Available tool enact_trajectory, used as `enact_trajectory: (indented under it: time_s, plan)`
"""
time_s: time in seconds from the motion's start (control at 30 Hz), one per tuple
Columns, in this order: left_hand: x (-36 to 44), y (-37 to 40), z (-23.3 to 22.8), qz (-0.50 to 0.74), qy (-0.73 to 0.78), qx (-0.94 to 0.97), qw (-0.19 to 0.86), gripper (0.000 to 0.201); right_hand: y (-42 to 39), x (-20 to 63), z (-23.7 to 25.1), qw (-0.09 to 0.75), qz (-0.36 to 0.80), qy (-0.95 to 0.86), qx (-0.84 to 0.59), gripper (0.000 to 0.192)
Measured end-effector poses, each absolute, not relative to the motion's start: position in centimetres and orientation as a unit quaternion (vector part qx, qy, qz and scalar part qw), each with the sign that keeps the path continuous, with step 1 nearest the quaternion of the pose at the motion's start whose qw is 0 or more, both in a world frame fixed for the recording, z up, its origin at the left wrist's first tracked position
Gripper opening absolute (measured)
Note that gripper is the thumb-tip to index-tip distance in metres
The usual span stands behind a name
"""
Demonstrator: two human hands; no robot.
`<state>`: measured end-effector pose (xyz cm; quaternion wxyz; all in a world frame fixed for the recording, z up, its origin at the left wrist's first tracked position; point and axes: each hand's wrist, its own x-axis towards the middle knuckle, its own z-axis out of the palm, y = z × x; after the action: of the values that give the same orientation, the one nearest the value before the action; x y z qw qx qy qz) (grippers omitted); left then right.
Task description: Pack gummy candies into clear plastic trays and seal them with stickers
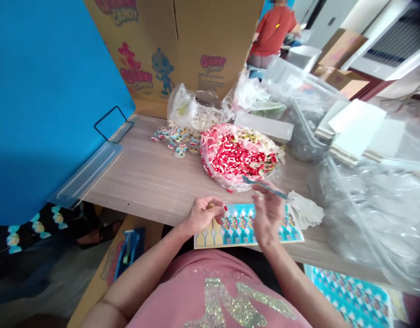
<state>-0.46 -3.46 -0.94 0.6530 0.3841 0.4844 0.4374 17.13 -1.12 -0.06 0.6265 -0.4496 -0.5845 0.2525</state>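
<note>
The person's left hand [201, 214] was curled over the near-left part of a printed card tray [246, 228], thumb and fingertips pinched together on a small piece that was too hidden to identify. The right hand [266, 214] hovered just beside it, over the middle of the same tray, fingers closed on a thin teal tool [264, 186] whose tip stuck out beyond the hand toward the far left; motion blur smeared the hand. The tray lay flat at the near edge of the wooden table [148, 177], with rows of small coloured sweets in its right pockets and empty pale pockets just below the left hand.

Beyond both hands, close to the tool's tip, sat an open plastic bag of red and white gummies [237, 155]. Farther left of it lay a loose cluster of bluish sweets [177, 139]. A crumpled white cloth [305, 209] rested just right of the right hand, touching the tray's corner. Behind stood a cardboard candy box [176, 45], and another person in an orange shirt [273, 32] sat far off.
</note>
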Motion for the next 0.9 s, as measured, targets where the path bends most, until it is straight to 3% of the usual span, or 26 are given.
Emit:
enact_trajectory:
  time_s: [0.1,0.23,0.37,0.5,0.57,0.73,0.9]
  plan:
    - [0.2,-2.7,1.7,0.420,0.432,0.482,0.637,0.023,0.4,15.6,-0.7,0.577,0.218,-0.654,-0.438,0.023]
    - [0.0,-2.1,3.1,0.430,0.380,0.447,0.686,0.032,1.2,14.5,-1.7,0.618,0.175,-0.634,-0.430,0.021]
    - [-0.5,-1.7,2.4,0.465,0.409,0.375,0.689,0.028,2.2,14.4,-1.2,0.635,0.212,-0.622,-0.405,0.023]
    - [-1.1,-0.9,2.3,0.457,0.459,0.381,0.659,0.021,3.7,16.5,1.7,0.636,0.231,-0.605,-0.421,0.011]
    - [-1.7,-0.4,2.6,0.449,0.471,0.395,0.648,0.017,4.2,18.0,3.6,0.579,0.272,-0.643,-0.420,0.005]
    - [-2.5,0.7,3.3,0.423,0.460,0.411,0.664,0.015,3.8,18.7,5.8,0.316,0.326,-0.811,-0.369,0.014]
    - [-2.4,1.0,3.4,0.411,0.441,0.409,0.685,0.013,3.2,17.2,4.3,0.303,0.307,-0.817,-0.382,0.013]
